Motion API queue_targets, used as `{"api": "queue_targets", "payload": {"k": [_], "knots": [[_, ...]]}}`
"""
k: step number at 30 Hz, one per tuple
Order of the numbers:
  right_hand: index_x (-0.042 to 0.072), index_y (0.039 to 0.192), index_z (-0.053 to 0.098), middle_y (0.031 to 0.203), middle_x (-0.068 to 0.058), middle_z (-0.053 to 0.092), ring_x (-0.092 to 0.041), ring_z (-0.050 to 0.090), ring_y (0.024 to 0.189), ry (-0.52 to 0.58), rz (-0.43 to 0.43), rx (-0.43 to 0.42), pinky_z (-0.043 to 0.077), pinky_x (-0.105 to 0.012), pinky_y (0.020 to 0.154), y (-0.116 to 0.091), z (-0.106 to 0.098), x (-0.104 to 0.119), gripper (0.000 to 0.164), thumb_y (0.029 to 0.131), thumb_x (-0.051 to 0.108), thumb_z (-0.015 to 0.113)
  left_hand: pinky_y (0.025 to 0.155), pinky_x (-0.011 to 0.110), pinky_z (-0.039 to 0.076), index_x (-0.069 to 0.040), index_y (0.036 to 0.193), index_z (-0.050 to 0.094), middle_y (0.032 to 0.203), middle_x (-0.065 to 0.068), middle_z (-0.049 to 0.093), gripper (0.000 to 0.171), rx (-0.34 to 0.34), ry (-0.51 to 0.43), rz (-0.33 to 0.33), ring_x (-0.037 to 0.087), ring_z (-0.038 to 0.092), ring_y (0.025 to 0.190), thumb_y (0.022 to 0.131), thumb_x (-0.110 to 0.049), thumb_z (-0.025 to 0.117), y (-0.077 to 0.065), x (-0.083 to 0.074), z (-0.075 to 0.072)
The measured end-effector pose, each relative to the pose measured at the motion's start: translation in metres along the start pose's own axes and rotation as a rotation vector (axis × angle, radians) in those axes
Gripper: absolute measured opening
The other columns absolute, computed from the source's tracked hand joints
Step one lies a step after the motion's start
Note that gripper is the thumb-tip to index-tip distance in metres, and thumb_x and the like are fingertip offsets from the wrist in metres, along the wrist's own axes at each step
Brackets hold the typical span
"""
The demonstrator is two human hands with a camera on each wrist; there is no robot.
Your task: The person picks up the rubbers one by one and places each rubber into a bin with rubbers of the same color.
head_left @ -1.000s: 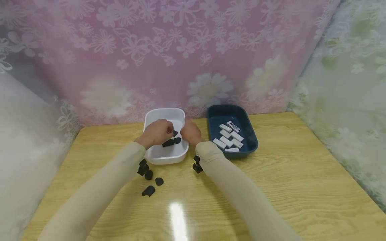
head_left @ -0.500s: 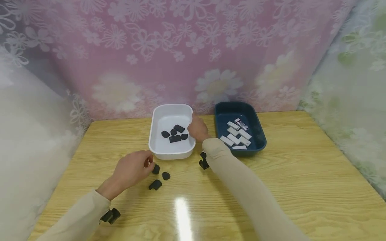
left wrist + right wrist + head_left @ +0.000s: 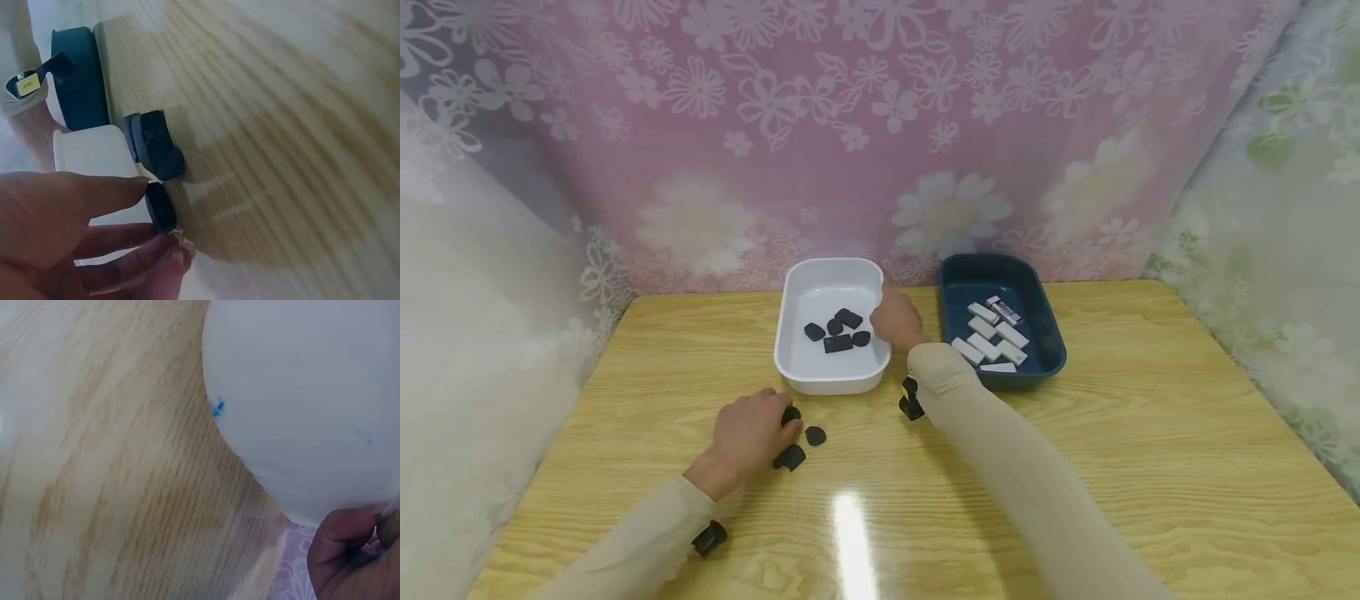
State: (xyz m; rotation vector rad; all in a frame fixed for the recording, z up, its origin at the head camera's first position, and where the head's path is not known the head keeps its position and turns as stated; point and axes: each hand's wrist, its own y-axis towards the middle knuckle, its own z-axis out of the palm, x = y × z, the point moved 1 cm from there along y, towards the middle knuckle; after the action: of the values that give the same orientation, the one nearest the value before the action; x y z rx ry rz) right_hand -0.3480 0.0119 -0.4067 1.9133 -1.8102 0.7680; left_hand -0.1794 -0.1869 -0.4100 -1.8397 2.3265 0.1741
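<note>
In the head view my left hand [image 3: 752, 437] is low over the table, left of the white plastic tray's near corner. Its thumb and fingers pinch a small black chunk [image 3: 160, 207], clear in the left wrist view. Two more dark chunks lie close by: a rounded one [image 3: 816, 436] and a notched one [image 3: 789, 457]. My right hand [image 3: 897, 317] grips the right rim of the white tray [image 3: 831, 387]; the right wrist view shows curled fingers [image 3: 340, 540] at its edge. Several black chunks [image 3: 838, 343] lie inside that tray.
Right of the white tray stands a dark blue tray [image 3: 1051, 333] with several white eraser-like blocks [image 3: 983, 346], one in a printed sleeve. Both trays are near the table's back edge, before a pink flowered cloth [image 3: 850, 183]. The wooden table [image 3: 1112, 467] extends forward and right.
My left hand has left the white tray, where it held a black chunk, and come down to the chunks on the table. More chunks show in the tray. The right hand stays on the rim.
</note>
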Motion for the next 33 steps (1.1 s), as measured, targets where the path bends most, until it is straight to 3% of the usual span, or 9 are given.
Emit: {"api": "queue_targets", "payload": {"k": [7, 15, 20, 21, 24, 27, 30, 33], "knots": [[0.003, 0.144, 0.033, 0.123, -0.017, 0.058, -0.028, 0.060, 0.101, 0.021, 0.011, -0.001, 0.051, -0.041, 0.082, -0.001, 0.001, 0.001, 0.057, 0.089, 0.001, 0.048, 0.044, 0.031, 0.038, -0.011, 0.071, 0.055, 0.069, 0.005, 0.050, 0.025, -0.022, 0.002, -0.009, 0.020, 0.050, 0.055, 0.085, -0.024, 0.071, 0.001, -0.005, 0.001], [0.004, 0.148, 0.026, 0.125, -0.017, 0.056, -0.028, 0.059, 0.103, 0.003, 0.010, 0.004, 0.050, -0.040, 0.083, 0.001, 0.002, 0.001, 0.061, 0.090, 0.002, 0.046, 0.049, 0.034, 0.040, -0.009, 0.065, 0.051, 0.067, 0.006, 0.050, 0.020, -0.004, -0.066, 0.014, 0.021, 0.049, 0.059, 0.074, -0.003, 0.067, 0.006, -0.005, -0.003], [0.004, 0.147, 0.027, 0.124, -0.019, 0.056, -0.029, 0.060, 0.103, 0.014, 0.024, 0.010, 0.051, -0.040, 0.082, 0.000, 0.000, -0.001, 0.060, 0.091, 0.002, 0.047, 0.055, 0.033, 0.042, -0.007, 0.074, 0.063, 0.071, 0.003, 0.054, 0.006, 0.017, -0.127, 0.002, 0.018, 0.049, 0.063, 0.078, -0.005, 0.068, 0.002, 0.001, -0.008], [0.004, 0.147, 0.028, 0.124, -0.019, 0.056, -0.029, 0.060, 0.103, 0.014, 0.026, 0.013, 0.051, -0.040, 0.083, 0.000, 0.000, -0.002, 0.059, 0.091, 0.002, 0.047, 0.058, 0.033, 0.044, -0.006, 0.078, 0.066, 0.074, 0.003, 0.057, 0.003, 0.016, -0.138, -0.002, 0.018, 0.052, 0.066, 0.079, -0.007, 0.068, 0.001, 0.003, -0.011], [0.003, 0.145, 0.030, 0.124, -0.019, 0.056, -0.029, 0.059, 0.104, 0.011, 0.029, 0.017, 0.051, -0.041, 0.084, -0.001, -0.001, -0.003, 0.056, 0.091, 0.003, 0.047, 0.065, 0.036, 0.049, -0.004, 0.092, 0.071, 0.084, 0.006, 0.062, 0.013, -0.001, -0.170, 0.011, 0.019, 0.058, 0.074, 0.082, -0.011, 0.072, -0.004, 0.005, -0.026], [0.003, 0.145, 0.030, 0.123, -0.019, 0.056, -0.029, 0.059, 0.104, 0.015, 0.025, 0.004, 0.050, -0.041, 0.084, 0.000, -0.002, -0.003, 0.057, 0.091, 0.002, 0.047, 0.064, 0.035, 0.051, -0.002, 0.096, 0.071, 0.087, 0.008, 0.062, 0.016, -0.025, -0.211, 0.036, 0.021, 0.062, 0.076, 0.083, -0.012, 0.072, -0.003, 0.005, -0.047], [0.003, 0.144, 0.031, 0.122, -0.018, 0.057, -0.029, 0.059, 0.103, 0.021, 0.016, 0.000, 0.050, -0.041, 0.084, 0.000, -0.002, -0.003, 0.056, 0.090, 0.002, 0.047, 0.062, 0.034, 0.052, -0.002, 0.098, 0.071, 0.089, 0.009, 0.063, 0.017, -0.053, -0.226, 0.069, 0.021, 0.064, 0.075, 0.084, -0.012, 0.072, 0.006, 0.004, -0.068], [0.002, 0.144, 0.033, 0.122, -0.018, 0.057, -0.028, 0.059, 0.102, 0.033, 0.011, 0.007, 0.051, -0.040, 0.083, -0.001, -0.001, -0.001, 0.056, 0.090, 0.001, 0.047, 0.065, 0.037, 0.052, -0.001, 0.100, 0.070, 0.091, 0.011, 0.065, 0.019, -0.069, -0.213, 0.094, 0.022, 0.064, 0.077, 0.085, -0.012, 0.070, 0.023, 0.002, -0.085]]}}
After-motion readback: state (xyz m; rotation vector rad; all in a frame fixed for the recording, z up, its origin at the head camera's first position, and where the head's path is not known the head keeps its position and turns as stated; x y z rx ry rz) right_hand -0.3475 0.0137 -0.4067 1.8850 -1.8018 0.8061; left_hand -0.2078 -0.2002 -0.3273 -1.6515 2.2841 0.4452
